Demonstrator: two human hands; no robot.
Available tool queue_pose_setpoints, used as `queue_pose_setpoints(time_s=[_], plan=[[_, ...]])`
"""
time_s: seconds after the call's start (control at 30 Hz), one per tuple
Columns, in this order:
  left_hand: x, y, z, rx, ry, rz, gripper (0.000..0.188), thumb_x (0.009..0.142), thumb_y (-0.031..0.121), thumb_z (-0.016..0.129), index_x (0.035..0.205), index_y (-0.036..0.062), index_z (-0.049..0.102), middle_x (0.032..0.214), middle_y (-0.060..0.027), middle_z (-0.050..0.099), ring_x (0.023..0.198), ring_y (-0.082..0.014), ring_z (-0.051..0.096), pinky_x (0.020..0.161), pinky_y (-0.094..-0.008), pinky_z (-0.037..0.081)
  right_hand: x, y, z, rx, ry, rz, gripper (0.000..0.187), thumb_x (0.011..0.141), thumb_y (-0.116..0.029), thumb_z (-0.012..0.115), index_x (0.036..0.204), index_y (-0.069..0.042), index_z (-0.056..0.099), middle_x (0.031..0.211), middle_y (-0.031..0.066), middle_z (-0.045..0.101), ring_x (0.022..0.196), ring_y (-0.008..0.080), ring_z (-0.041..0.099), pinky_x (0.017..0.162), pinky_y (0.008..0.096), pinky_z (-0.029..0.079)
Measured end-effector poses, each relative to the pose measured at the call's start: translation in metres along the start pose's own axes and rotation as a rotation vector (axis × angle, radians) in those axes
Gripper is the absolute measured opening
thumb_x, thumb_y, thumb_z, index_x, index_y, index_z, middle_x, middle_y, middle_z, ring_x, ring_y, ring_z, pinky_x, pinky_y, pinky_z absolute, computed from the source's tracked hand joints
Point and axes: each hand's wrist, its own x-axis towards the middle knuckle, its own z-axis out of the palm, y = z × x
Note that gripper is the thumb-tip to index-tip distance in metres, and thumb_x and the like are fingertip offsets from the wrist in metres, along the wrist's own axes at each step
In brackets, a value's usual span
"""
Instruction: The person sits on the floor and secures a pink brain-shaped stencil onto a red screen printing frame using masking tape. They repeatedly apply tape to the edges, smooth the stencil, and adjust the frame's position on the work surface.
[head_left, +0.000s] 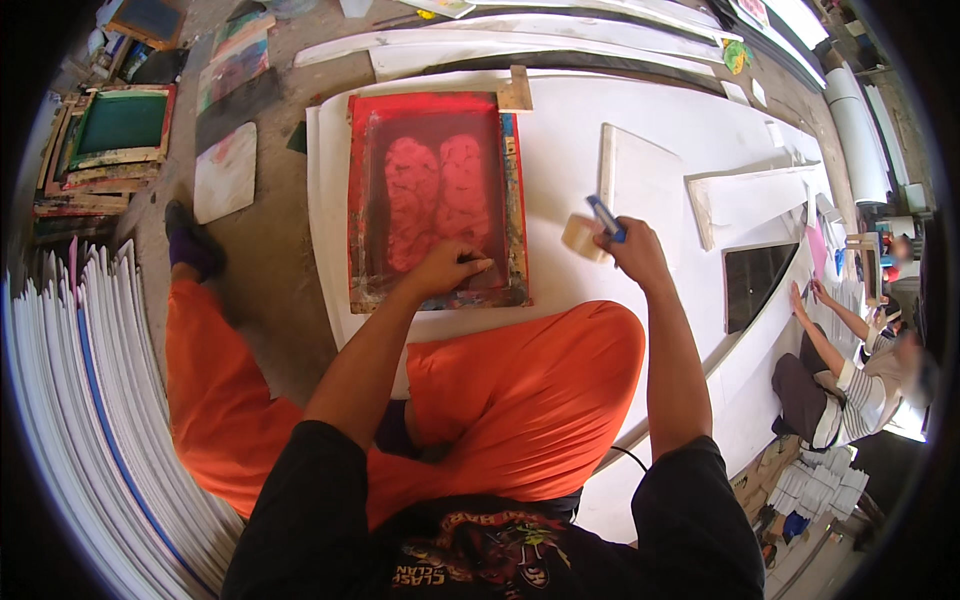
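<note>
Red-stained wooden printing screen [437,200] lying flat on a long white board [570,130] at floor level, straight ahead of the knees, mesh showing a pale pink two-lobed pattern; laid flat and square to the board's near edge, probably so that the mesh sits tight against the surface beneath. Left hand [445,268] pressed palm-down on the lower right part of the mesh, near the frame's bottom rail, fingers together and stretched forward, holding nothing; apparently there to pin the frame in place. Right hand [628,248] lifted just to the right of the screen, closed around a squeegee [596,228] with a blue grip and a tan wooden blade, blade end turned toward the frame; kept close, apparently for ready reach. Orange-trousered legs [520,390] folded beneath, bringing the body close over the work. To the right on the board, a white panel [640,180] and a dark-meshed frame [757,283], both well apart from the red screen. Far left, a green-meshed frame [122,125] resting on a heap of other frames, and a deep fanned stack of white sheets [90,400] along the left edge. At the right rim, another person [850,380] in a striped shirt seated by the board, hands upon it.
</note>
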Motion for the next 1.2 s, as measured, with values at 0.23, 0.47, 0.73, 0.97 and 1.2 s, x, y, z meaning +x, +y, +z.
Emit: queue_pose_setpoints(time_s=[0.23, 0.47, 0.73, 0.97, 1.2], plan=[[-0.001, 0.011, 0.003, 0.036, 0.009, -0.016, 0.034, 0.101, 0.031, 0.071, 0.117, 0.0010, 0.076, 0.087, -0.0044, 0.070, 0.067, -0.0130, 0.063, 0.047, -0.0381, 0.062, 0.029, 0.065, 0.033, -0.034, 0.477, 0.174, 0.044, 0.091, -0.040, 0.079, 0.119, -0.007, 0.070, 0.103, 0.0215, 0.077, 0.098, 0.0428, 0.074, 0.085, 0.0512, 0.056], [0.005, 0.000, 0.002, -0.007, 0.016, 0.070, 0.036, 0.101, 0.032, 0.072, 0.116, 0.0000, 0.075, 0.088, -0.0038, 0.068, 0.068, -0.0125, 0.062, 0.049, -0.0360, 0.060, 0.033, 0.048, 0.036, -0.377, 0.784, -0.053, 0.050, 0.086, -0.034, 0.083, 0.125, -0.008, 0.067, 0.107, 0.0161, 0.072, 0.105, 0.0373, 0.067, 0.099, 0.0493, 0.052], [0.017, -0.019, -0.009, -0.100, -0.050, 0.134, 0.028, 0.103, 0.025, 0.068, 0.109, -0.0014, 0.074, 0.094, -0.0039, 0.071, 0.082, -0.0110, 0.061, 0.071, -0.0308, 0.051, -0.030, -0.079, 0.096, -0.418, 0.134, -1.356, 0.025, 0.081, -0.026, 0.072, 0.103, -0.015, 0.069, 0.103, 0.0035, 0.066, 0.106, 0.0229, 0.063, 0.088, 0.0409, 0.053], [0.016, -0.018, -0.006, -0.235, -0.076, 0.053, 0.025, 0.102, 0.022, 0.068, 0.109, -0.0022, 0.073, 0.096, -0.0049, 0.072, 0.086, -0.0117, 0.062, 0.075, -0.0321, 0.052, -0.012, -0.078, 0.121, -0.463, 0.310, -1.536, 0.011, 0.081, -0.028, 0.070, 0.082, -0.018, 0.069, 0.099, 0.0003, 0.066, 0.103, 0.0201, 0.063, 0.081, 0.0361, 0.053], [-0.008, 0.016, -0.024, 0.114, 0.240, -0.023, 0.036, 0.094, 0.036, 0.078, 0.105, 0.0015, 0.074, 0.095, -0.0081, 0.073, 0.085, -0.0203, 0.068, 0.074, -0.0374, 0.053, -0.013, -0.078, 0.114, -0.434, 0.213, -1.434, 0.009, 0.079, -0.025, 0.070, 0.082, -0.016, 0.070, 0.091, -0.0020, 0.069, 0.096, 0.0204, 0.064, 0.080, 0.0355, 0.054]])
